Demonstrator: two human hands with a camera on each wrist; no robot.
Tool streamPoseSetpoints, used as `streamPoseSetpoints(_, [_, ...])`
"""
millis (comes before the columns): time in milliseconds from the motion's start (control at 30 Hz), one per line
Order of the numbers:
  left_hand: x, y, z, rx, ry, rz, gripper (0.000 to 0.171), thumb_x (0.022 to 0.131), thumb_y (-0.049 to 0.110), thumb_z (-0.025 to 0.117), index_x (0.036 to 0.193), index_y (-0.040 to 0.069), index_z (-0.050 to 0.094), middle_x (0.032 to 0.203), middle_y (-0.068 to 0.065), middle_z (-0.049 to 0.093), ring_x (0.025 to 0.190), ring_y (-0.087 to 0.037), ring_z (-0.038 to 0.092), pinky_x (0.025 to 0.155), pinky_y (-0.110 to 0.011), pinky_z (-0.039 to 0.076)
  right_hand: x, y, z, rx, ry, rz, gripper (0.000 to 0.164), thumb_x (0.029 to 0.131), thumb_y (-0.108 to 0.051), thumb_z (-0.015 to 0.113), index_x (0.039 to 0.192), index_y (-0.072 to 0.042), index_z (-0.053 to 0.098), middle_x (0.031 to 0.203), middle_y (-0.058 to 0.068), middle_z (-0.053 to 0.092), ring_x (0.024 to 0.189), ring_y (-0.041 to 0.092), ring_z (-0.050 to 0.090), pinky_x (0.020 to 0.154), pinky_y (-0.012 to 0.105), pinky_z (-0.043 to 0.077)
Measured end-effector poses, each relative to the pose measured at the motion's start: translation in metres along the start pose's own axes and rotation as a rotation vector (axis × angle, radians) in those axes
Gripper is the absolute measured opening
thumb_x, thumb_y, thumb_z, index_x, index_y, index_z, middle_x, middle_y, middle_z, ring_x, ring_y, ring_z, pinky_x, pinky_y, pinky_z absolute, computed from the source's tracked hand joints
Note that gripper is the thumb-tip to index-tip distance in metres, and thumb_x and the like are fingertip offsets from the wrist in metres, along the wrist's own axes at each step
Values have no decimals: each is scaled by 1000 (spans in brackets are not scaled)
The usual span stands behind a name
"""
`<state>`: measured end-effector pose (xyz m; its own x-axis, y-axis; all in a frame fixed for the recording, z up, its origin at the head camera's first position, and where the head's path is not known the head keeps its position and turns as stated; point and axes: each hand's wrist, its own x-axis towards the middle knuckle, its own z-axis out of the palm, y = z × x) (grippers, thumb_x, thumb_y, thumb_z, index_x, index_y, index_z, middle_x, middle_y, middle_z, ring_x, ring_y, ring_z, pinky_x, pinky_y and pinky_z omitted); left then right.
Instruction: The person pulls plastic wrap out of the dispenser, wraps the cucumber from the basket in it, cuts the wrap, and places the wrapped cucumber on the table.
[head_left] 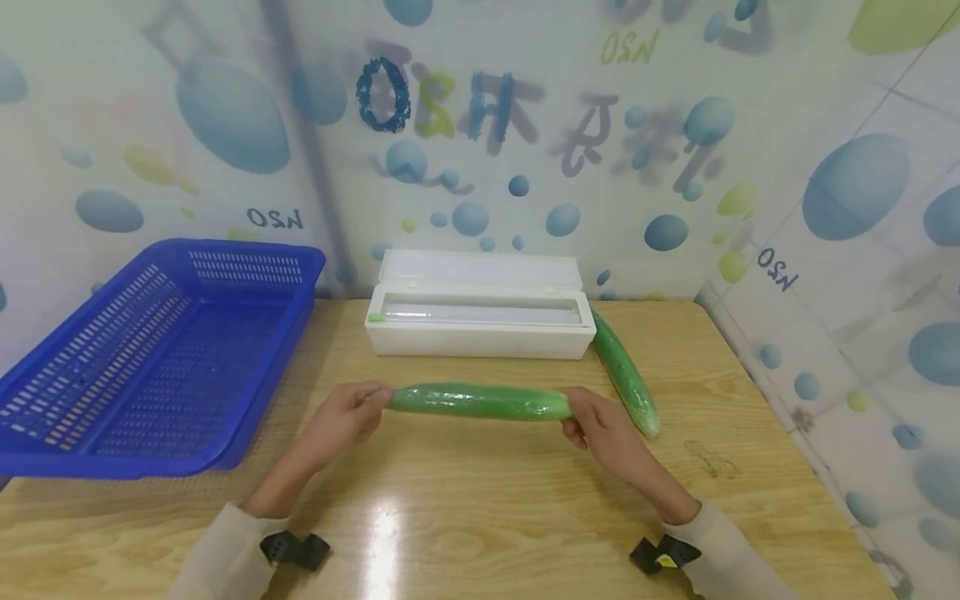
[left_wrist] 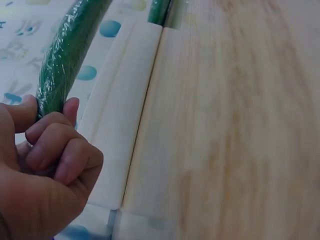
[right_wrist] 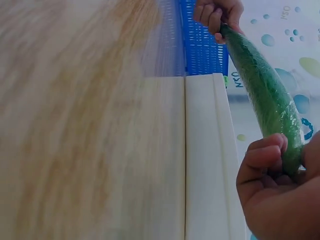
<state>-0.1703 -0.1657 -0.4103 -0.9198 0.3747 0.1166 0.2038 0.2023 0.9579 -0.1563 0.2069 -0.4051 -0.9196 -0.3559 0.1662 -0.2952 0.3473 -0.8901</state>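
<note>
A cucumber [head_left: 480, 402] wrapped in shiny clear film is held level above the table, in front of a white box. My left hand [head_left: 347, 423] pinches its darker left end between thumb and fingers. At the paler right end, my right hand [head_left: 606, 432] grips it the same way. Close up in the left wrist view, the film on the cucumber [left_wrist: 67, 55] looks creased and glossy. The right wrist view shows the cucumber [right_wrist: 265, 92] stretching from one hand to the other. A second cucumber [head_left: 627, 375] lies on the table to the right, touching or close beside the box.
The white cling film box [head_left: 480, 340] stands against the wall with its lid raised and a roll inside. A blue plastic basket [head_left: 273, 367] with slotted sides is at the left, nothing in it. The wooden table [head_left: 465, 517] meets a patterned wall behind and at right.
</note>
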Motion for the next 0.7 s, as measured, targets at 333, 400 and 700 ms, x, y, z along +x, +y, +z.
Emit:
streamPoseSetpoints(333, [4,-7,5,19,81,-109,38,103,26,44,84,-6,53,57,2,33,46,-8,28,42,-21,24,-1,2,4,-22,-14,153,54,105,-39,31,74,-2,57,57,5,54,49,15,48,45,26,42])
streamPoseSetpoints(400, [5,-7,5,75,89,-73,32,103,24,44,92,-2,59,60,1,37,48,-8,31,43,-22,27,-1,1,5,-10,-12,208,60,104,-44,30,74,0,58,55,5,53,47,15,47,43,24,39])
streamPoseSetpoints(700, [3,-5,6,215,22,106,26,102,12,45,122,3,59,87,-5,60,79,-13,52,70,-28,46,1,1,1,131,23,327,78,101,-55,26,79,12,57,44,5,43,37,14,39,38,23,34])
